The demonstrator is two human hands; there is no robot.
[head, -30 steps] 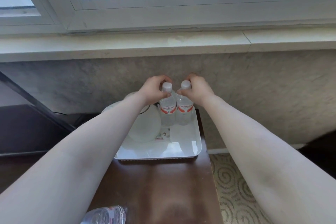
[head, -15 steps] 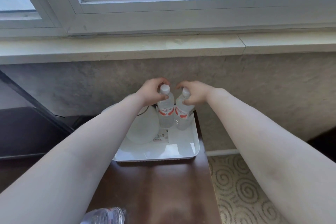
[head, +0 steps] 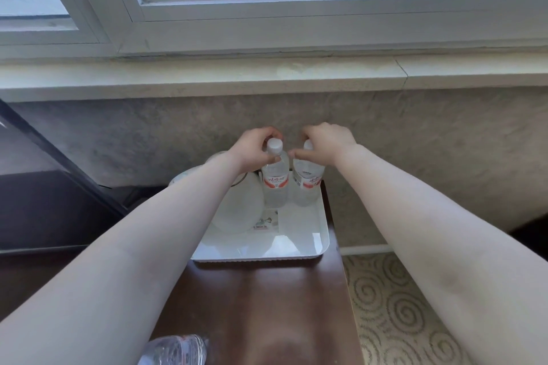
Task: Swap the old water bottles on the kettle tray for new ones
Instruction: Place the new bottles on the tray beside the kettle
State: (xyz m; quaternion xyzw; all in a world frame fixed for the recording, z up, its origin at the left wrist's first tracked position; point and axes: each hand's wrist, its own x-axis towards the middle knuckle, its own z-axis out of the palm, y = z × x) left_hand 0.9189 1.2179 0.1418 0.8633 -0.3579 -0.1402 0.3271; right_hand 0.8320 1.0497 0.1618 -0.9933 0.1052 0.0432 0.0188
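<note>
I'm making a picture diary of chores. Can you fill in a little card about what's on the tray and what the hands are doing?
place: brown table under a window
tray: white tray at the table's far end
on tray: white kettle, left bottle, right bottle, small card
bottles: upright, side by side, red labels
left hand: gripping the left bottle's neck
right hand: gripping the right bottle's top
extra: another bottle at the table's near edge

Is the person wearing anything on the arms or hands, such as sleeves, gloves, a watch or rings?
No. Both forearms are bare along all that shows, with no sleeve edge in view. The left hand and the right hand have no gloves, and no watch, bracelet or ring is visible.
</note>
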